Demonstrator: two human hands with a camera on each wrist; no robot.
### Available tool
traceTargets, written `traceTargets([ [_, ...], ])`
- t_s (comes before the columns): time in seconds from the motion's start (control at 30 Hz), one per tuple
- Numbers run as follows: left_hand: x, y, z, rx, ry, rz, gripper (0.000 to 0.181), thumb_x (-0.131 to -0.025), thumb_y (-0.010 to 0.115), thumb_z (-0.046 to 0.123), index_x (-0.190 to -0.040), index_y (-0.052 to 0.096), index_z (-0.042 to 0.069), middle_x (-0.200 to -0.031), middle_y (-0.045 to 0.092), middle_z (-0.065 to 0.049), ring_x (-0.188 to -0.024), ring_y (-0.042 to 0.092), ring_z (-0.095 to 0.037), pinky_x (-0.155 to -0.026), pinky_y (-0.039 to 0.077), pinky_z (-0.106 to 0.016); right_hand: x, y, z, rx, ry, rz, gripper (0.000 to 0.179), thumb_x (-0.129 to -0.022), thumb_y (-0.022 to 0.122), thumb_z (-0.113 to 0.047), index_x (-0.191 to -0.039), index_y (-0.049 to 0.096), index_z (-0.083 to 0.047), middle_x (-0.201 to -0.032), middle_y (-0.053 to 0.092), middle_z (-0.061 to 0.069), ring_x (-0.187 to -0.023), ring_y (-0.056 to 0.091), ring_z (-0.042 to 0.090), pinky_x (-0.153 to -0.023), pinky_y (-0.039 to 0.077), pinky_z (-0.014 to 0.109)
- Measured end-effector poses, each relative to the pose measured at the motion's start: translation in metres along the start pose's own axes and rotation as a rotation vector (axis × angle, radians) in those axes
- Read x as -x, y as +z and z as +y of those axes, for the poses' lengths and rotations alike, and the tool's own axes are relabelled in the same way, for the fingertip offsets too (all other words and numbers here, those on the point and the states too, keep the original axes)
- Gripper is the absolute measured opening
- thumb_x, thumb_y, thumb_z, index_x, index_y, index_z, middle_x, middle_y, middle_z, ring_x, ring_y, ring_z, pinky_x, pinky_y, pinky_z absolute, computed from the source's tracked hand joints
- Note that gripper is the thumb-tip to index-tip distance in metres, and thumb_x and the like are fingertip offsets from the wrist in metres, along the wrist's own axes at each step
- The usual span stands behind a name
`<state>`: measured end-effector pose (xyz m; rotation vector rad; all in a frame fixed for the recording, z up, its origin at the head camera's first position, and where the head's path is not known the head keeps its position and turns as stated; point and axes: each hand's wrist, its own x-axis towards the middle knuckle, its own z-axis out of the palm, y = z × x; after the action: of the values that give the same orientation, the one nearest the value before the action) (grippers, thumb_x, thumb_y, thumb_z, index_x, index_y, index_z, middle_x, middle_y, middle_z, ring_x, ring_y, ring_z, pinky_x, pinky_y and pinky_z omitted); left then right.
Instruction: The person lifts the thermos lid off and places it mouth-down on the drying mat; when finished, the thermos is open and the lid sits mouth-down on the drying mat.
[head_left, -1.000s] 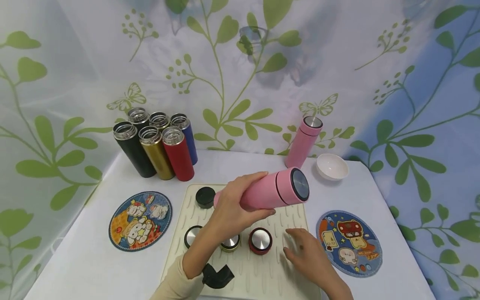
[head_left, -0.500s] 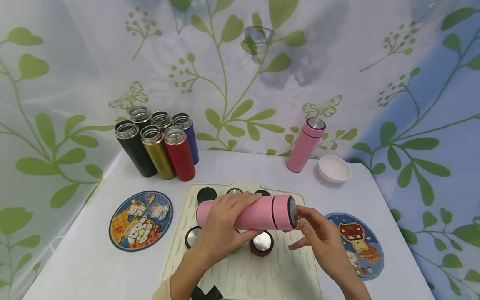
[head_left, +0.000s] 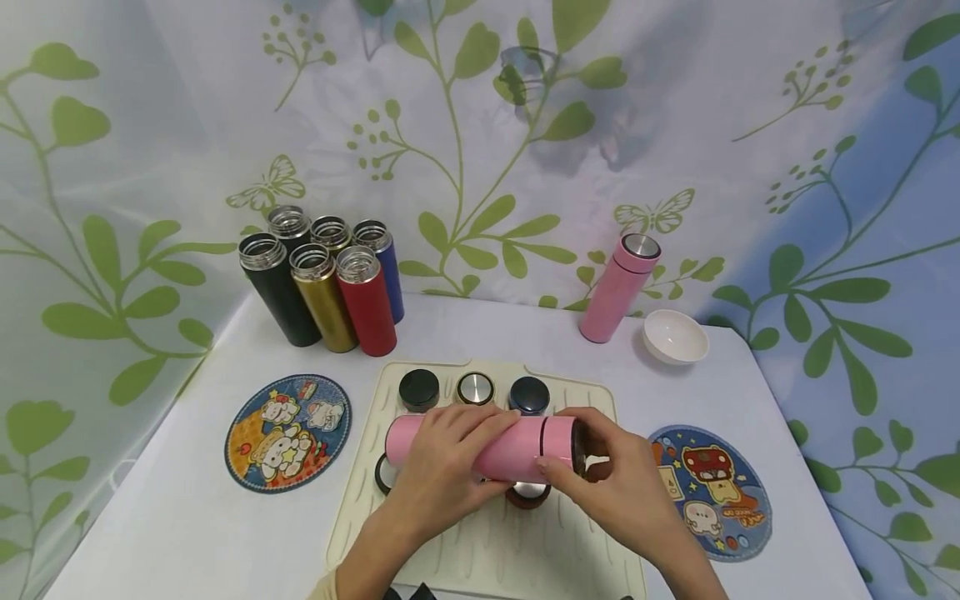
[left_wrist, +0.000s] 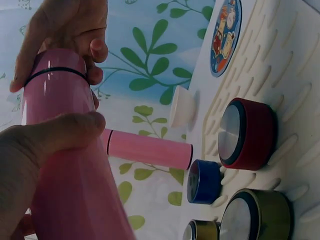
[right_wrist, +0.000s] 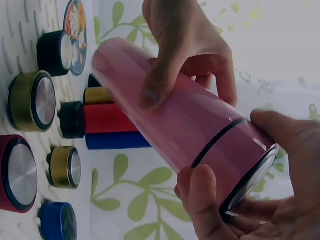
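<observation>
A pink thermos bottle (head_left: pixel 513 450) lies sideways in the air over a cream ridged mat (head_left: pixel 487 550). My left hand (head_left: pixel 442 462) grips its body, the thumb along the side in the right wrist view. On the right, my right hand (head_left: pixel 618 483) holds the bottle's pink lid (right_wrist: pixel 245 155) between thumb and fingers. The lid sits on the bottle, a dark ring at the seam. Loose lids stand on the mat: a black lid (head_left: pixel 418 390), a dark blue lid (head_left: pixel 529 395), a red lid (left_wrist: pixel 247 134) and a gold lid (right_wrist: pixel 32 101), among several.
Several lidless bottles, including a red bottle (head_left: pixel 367 304) and a gold bottle (head_left: pixel 324 300), stand at the back left. Another pink bottle (head_left: pixel 618 287), with its lid on, stands back right beside a white bowl (head_left: pixel 676 338). Round cartoon coasters (head_left: pixel 288 433) flank the mat.
My left hand has lowered the pink thermos bottle towards me and levelled it. My right hand has come up from the mat and taken hold of the lid end.
</observation>
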<state>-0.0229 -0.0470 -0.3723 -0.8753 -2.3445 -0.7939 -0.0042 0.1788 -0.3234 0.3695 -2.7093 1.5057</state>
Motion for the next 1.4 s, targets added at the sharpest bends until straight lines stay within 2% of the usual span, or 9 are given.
traceTargets([
  [0.17,0.001,-0.007,-0.004,0.031,0.033,-0.005,0.080,-0.055,0.097,0.031,-0.128,0.067,0.019,-0.118,0.068,0.002,-0.109,0.063,-0.017,-0.090,0.050,-0.039,0.002,0.002,-0.001,0.004,-0.182,-0.007,0.044,-0.081,0.085,-0.026,-0.120,0.063,-0.026,-0.093,0.068,-0.011,-0.076,0.065,0.010,-0.060,0.055,0.028],
  [0.27,-0.002,-0.013,-0.006,0.035,0.057,-0.019,0.077,-0.057,0.096,0.031,-0.128,0.068,0.019,-0.118,0.069,0.002,-0.110,0.064,-0.017,-0.092,0.051,-0.037,0.002,0.004,0.000,-0.032,-0.221,-0.003,0.049,-0.080,0.086,-0.020,-0.124,0.062,-0.024,-0.101,0.068,-0.009,-0.083,0.066,0.012,-0.065,0.057,0.029],
  [0.57,0.002,-0.027,-0.018,0.202,0.002,-0.190,0.077,-0.062,0.096,0.033,-0.132,0.065,0.019,-0.122,0.068,0.006,-0.108,0.065,-0.012,-0.088,0.054,-0.034,0.006,0.005,-0.009,0.102,-0.417,-0.104,0.064,-0.079,0.087,-0.024,-0.136,0.057,-0.021,-0.129,0.058,-0.005,-0.112,0.058,0.014,-0.090,0.050,0.022],
  [0.67,0.003,-0.028,-0.021,0.217,0.002,-0.188,0.077,-0.063,0.095,0.032,-0.133,0.065,0.018,-0.122,0.068,0.006,-0.108,0.065,-0.012,-0.089,0.053,-0.034,0.005,0.005,-0.012,0.120,-0.452,-0.112,0.066,-0.077,0.088,-0.018,-0.135,0.059,-0.023,-0.136,0.054,-0.004,-0.123,0.052,0.017,-0.102,0.041,0.021],
  [0.8,-0.001,-0.028,-0.021,0.182,0.031,-0.168,0.077,-0.064,0.094,0.033,-0.134,0.064,0.019,-0.123,0.068,0.004,-0.109,0.065,-0.014,-0.090,0.053,-0.035,0.003,0.005,-0.011,0.107,-0.507,-0.055,0.070,-0.073,0.090,-0.011,-0.136,0.060,-0.019,-0.137,0.055,0.001,-0.124,0.054,0.021,-0.100,0.043,0.021],
  [0.9,-0.005,-0.028,-0.019,0.098,0.047,-0.153,0.076,-0.065,0.093,0.035,-0.134,0.064,0.019,-0.123,0.068,0.002,-0.110,0.064,-0.017,-0.092,0.052,-0.039,0.001,0.004,-0.008,0.088,-0.443,-0.026,0.070,-0.076,0.089,-0.016,-0.138,0.058,-0.017,-0.134,0.058,-0.001,-0.116,0.058,0.018,-0.086,0.052,0.024],
  [1.17,-0.010,-0.026,-0.013,-0.045,0.058,-0.145,0.077,-0.067,0.092,0.039,-0.136,0.064,0.020,-0.122,0.069,-0.001,-0.111,0.064,-0.022,-0.097,0.050,-0.042,-0.003,0.003,-0.004,-0.044,0.083,-0.157,0.028,-0.103,0.058,-0.031,-0.125,0.058,-0.014,-0.087,0.068,0.000,-0.063,0.064,0.014,-0.047,0.054,0.034],
  [1.3,-0.011,-0.026,-0.014,-0.057,0.071,-0.157,0.077,-0.066,0.092,0.040,-0.136,0.063,0.021,-0.121,0.069,-0.001,-0.109,0.063,-0.022,-0.097,0.049,-0.041,-0.004,0.004,-0.005,-0.108,0.130,-0.167,0.025,-0.101,0.061,-0.032,-0.120,0.060,-0.015,-0.084,0.067,0.004,-0.062,0.065,0.019,-0.048,0.055,0.036],
  [1.4,-0.012,-0.028,-0.016,-0.035,0.079,-0.164,0.077,-0.067,0.092,0.040,-0.135,0.064,0.021,-0.121,0.069,0.000,-0.109,0.063,-0.022,-0.096,0.049,-0.041,-0.002,0.003,-0.002,-0.095,0.028,-0.156,0.031,-0.096,0.069,-0.028,-0.125,0.059,-0.021,-0.093,0.067,0.000,-0.074,0.065,0.018,-0.058,0.057,0.034],
])
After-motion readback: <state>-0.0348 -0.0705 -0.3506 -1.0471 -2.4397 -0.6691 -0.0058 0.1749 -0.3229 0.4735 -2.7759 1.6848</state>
